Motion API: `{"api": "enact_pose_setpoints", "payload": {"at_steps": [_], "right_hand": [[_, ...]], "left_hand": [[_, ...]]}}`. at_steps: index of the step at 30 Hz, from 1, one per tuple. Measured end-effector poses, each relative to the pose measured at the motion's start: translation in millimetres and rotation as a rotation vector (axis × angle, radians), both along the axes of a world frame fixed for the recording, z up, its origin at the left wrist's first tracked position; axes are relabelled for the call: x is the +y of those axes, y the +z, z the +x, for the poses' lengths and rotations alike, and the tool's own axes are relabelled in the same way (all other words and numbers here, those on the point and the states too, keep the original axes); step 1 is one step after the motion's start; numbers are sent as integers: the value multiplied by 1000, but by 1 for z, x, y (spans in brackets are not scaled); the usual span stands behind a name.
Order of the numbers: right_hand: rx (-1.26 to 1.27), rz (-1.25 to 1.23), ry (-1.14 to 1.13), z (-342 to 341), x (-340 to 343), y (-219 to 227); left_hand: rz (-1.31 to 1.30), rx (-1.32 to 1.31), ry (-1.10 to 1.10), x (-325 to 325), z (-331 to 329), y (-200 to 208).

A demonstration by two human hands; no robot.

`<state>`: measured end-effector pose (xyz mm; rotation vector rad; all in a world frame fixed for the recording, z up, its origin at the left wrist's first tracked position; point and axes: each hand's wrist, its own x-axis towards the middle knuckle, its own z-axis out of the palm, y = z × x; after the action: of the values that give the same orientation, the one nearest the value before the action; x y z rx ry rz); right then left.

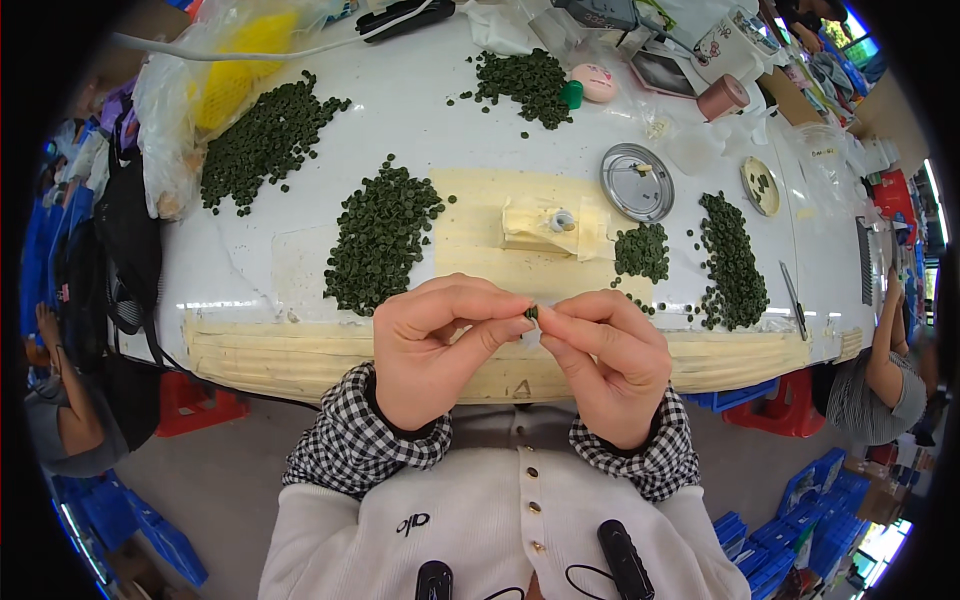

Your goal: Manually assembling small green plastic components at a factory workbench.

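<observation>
Between the fingertips of both my hands sits a small dark green round piece (531,313), held just above the table's near edge. My left hand (432,345) pinches it from the left with thumb and forefinger. From the other side, my right hand (607,358) has its thumb and forefinger closed at the same piece. Loose pieces of the same kind lie in a heap (380,238) beyond my left hand. A smaller heap (641,252) and a long heap (732,262) lie beyond my right hand. A tape-covered block (540,228) with a metal stud stands on the taped patch ahead.
Further heaps of green pieces (265,140) (525,85) lie at the back. A round metal lid (637,183) and a cream dish (760,187) rest at right, near a slim pen-like tool (793,300). Plastic bags (165,130) line the left edge. Other people sit at both sides.
</observation>
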<state>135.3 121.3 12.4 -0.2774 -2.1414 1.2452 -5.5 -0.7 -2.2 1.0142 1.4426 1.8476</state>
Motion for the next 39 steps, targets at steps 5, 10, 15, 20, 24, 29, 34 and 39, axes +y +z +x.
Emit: {"api": "enact_pose_setpoints", "payload": {"at_steps": [5, 10, 15, 20, 24, 29, 34, 39], "right_hand": [[6, 27, -4, 1, 1, 2], [8, 126, -8, 1, 3, 1], [10, 133, -12, 2, 5, 3], [12, 67, -47, -2, 4, 3], [25, 35, -60, -6, 5, 2], [29, 78, -43, -6, 6, -1], [37, 159, -26, -5, 7, -1], [65, 262, -12, -5, 9, 0]], "left_hand": [[-5, -1, -21, 0, 0, 1], [-8, -64, -38, 0, 1, 0], [-6, -81, -55, 1, 0, 0], [-5, -124, -47, -1, 0, 0], [-9, -120, -53, -2, 0, 1], [-24, -112, -71, -2, -1, 1], [-21, -210, -96, -3, 1, 1], [-21, -224, -120, -3, 0, -1]]}}
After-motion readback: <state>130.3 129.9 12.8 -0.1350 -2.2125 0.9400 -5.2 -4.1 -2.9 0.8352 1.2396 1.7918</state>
